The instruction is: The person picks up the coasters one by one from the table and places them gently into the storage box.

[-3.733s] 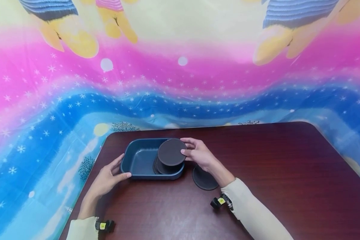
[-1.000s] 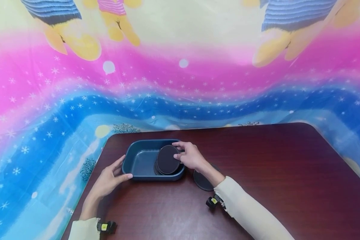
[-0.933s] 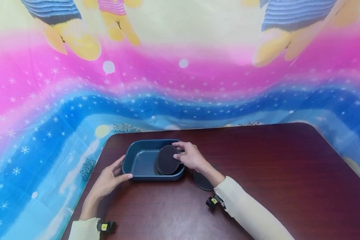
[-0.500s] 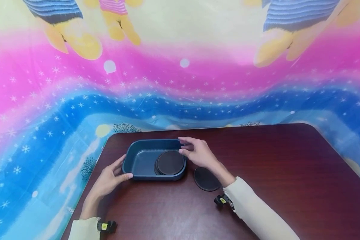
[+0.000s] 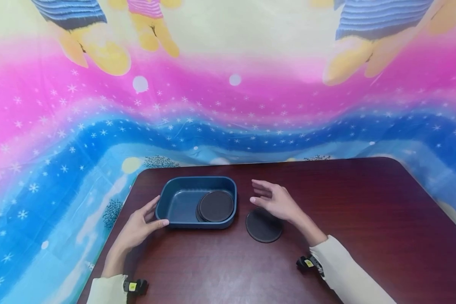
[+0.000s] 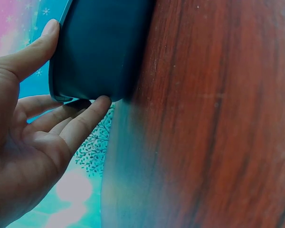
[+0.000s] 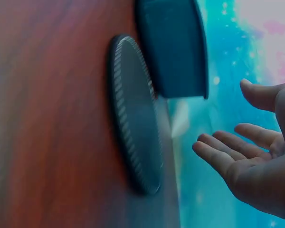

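A dark blue plastic container (image 5: 176,223) with rounded corners stands on the table. Inside it, at the right end, lies a stack of round dark brown coasters (image 5: 216,206), the top one flat. My left hand (image 5: 138,226) holds the container's left end, thumb at the near corner and fingers along the end wall; the left wrist view shows the thumb (image 6: 35,50) at the rim. One more coaster (image 5: 264,228), with a stitched edge (image 7: 133,118) in the right wrist view, lies right of the container. Just above its far side hovers my right hand (image 5: 277,202), holding nothing, fingers extended.
The brown wooden table (image 5: 349,236) reaches well to the right of the hands. Behind it and at the left hangs a printed cloth (image 5: 228,105). Each sleeve carries a wrist camera, one at the left cuff (image 5: 135,287).
The right hand lowered a tilted coaster onto the stack in the container, let go, then drew back to the right over the loose coaster. The left hand stayed at the container.
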Available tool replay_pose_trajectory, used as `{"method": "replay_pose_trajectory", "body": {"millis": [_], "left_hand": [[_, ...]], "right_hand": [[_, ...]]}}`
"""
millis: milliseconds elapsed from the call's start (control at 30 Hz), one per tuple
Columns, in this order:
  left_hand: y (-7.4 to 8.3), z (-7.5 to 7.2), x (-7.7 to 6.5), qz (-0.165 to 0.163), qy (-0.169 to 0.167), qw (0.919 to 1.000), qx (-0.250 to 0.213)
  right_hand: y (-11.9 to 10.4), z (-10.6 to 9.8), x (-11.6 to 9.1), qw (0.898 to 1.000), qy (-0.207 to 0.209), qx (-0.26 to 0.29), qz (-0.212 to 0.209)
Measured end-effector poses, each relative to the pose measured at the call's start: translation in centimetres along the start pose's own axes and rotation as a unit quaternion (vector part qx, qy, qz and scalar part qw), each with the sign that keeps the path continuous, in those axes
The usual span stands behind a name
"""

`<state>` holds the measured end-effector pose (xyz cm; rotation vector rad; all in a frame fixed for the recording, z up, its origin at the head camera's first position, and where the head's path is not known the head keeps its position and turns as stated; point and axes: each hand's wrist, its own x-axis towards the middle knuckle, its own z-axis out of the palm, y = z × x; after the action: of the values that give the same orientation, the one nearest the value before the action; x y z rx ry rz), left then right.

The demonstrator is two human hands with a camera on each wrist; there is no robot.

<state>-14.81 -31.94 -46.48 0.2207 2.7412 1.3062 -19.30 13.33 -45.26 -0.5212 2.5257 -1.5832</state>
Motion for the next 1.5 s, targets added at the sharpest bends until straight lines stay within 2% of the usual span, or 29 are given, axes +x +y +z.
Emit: {"method": "replay_pose_trajectory", "body": {"millis": [300, 600, 800, 933, 1067, 1233, 1500], "left_hand": [[0.0, -0.1, 0.1, 0.002, 0.002, 1.0, -0.003], [0.2, -0.2, 0.0, 0.006, 0.002, 0.9999, -0.014], [0.2, -0.2, -0.2, 0.004, 0.003, 1.0, -0.007], [0.0, -0.1, -0.2, 0.005, 0.003, 1.0, -0.006], [0.0, 0.0, -0.3, 0.004, 0.002, 1.0, -0.007], [0.1, 0.0, -0.3, 0.005, 0.002, 0.9999, -0.011], [-0.1, 0.1, -0.2, 0.004, 0.001, 1.0, -0.008]], "right_hand": [[2.1, -2.2, -2.4, 0.996, -0.018, -0.084, 0.017], [3.2, -3.3, -3.9, 0.988, -0.029, -0.151, 0.002], [3.4, -3.0, -4.4, 0.979, -0.059, -0.197, -0.003], [3.2, -2.5, -4.6, 0.975, -0.071, -0.211, 0.009], [2.8, -1.7, -4.8, 0.972, -0.074, -0.221, 0.016], [2.3, -0.9, -5.1, 0.967, -0.071, -0.244, 0.001], [2.1, -0.4, -5.2, 0.969, -0.075, -0.237, -0.005]]}}
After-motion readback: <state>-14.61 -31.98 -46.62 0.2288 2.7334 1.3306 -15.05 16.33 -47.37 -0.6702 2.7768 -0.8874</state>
